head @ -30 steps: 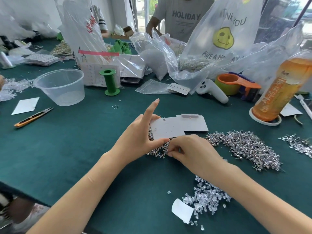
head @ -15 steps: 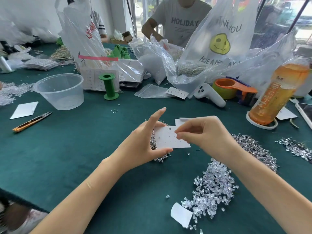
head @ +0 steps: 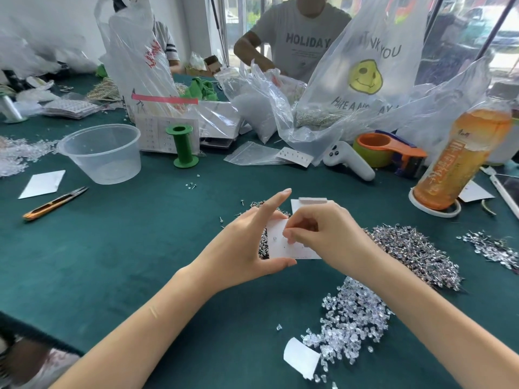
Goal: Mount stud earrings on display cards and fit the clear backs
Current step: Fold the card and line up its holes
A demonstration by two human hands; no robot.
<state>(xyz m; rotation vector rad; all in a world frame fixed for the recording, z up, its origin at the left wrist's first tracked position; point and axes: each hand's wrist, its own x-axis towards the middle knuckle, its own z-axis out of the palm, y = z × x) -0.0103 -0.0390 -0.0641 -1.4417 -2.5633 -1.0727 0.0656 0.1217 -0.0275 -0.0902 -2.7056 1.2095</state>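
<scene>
1. Since a second ago, your right hand (head: 323, 234) had risen from the studs on the cloth to the face of the card (head: 276, 244), and the card had lifted with it.
2. Your right fingertips (head: 289, 235) were pinched together against the card's upper middle; whatever they held was too small to make out, most likely a stud going into a hole.
3. Your left hand (head: 250, 248) held the card by its left edge, thumb under the bottom edge, index finger stretched straight up behind, the other fingers hidden.
4. On the card, one small stud seemed seated just left of your fingertips; the other holes looked bare, so I judged mounting barely begun.
5. No back looked fitted; the card's rear was hidden.
6. A second card (head: 309, 202) lay behind your right hand.
7. Plenty was left: the stud pile (head: 415, 254) lay to the right and the clear backs (head: 354, 318) nearer you, beside your right forearm.
</scene>
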